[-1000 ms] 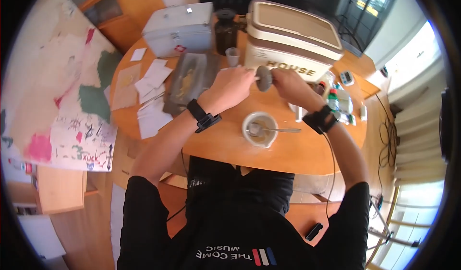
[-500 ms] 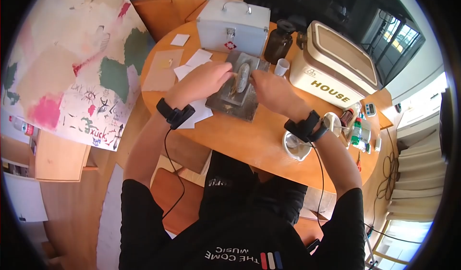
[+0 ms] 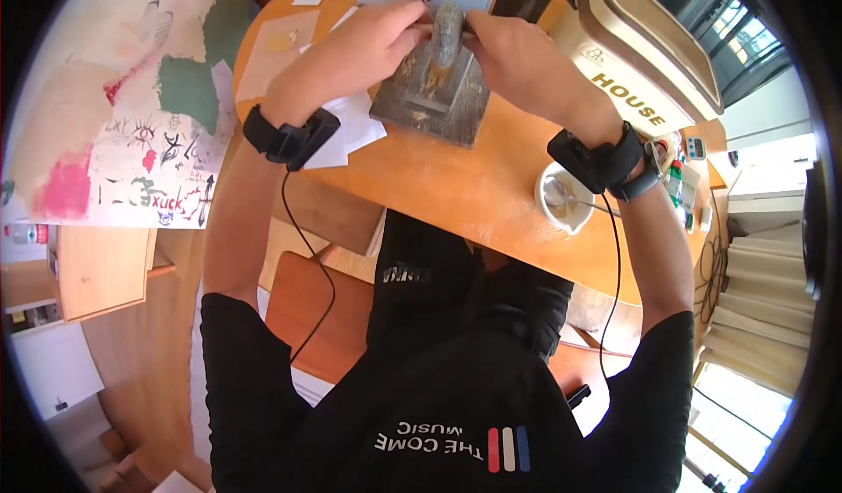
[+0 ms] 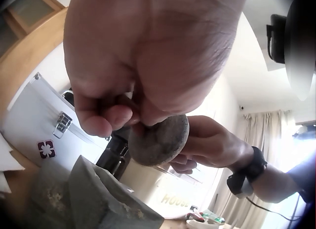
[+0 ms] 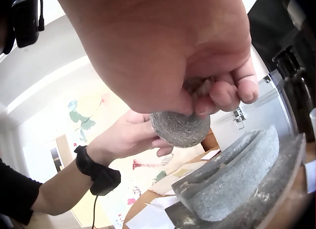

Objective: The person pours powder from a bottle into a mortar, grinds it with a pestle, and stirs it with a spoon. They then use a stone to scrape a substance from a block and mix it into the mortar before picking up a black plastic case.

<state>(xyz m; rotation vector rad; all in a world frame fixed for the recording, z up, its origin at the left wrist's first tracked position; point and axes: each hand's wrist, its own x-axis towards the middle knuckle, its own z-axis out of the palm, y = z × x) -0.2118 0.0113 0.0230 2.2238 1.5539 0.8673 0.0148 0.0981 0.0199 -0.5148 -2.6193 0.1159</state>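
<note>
A round grey stone grinding wheel (image 3: 448, 32) is held up between both hands, on edge. My left hand (image 3: 351, 53) grips the thin handle on one side, fingers curled round it. On the other side my right hand (image 3: 535, 67) grips the handle the same way; in the right wrist view the wheel (image 5: 180, 129) shows just under that hand (image 5: 168, 51). Below the wheel lies a grey boat-shaped stone grinding trough (image 5: 232, 184), with a gap between them. Yellowish-brown bits (image 3: 433, 75) lie in the trough, which sits on a dark stained board (image 3: 417, 117).
A silver case (image 4: 49, 125) and a dark bottle (image 3: 524, 0) stand behind the trough. To the right are a cream HOUSE box (image 3: 631, 54) and a white bowl (image 3: 548, 196) with a spoon. White papers (image 3: 338, 146) lie left. Cables hang from both wrist cameras.
Both hands have carried the grinding wheel leftward from in front of the cream box to over the trough. The head view has shifted too.
</note>
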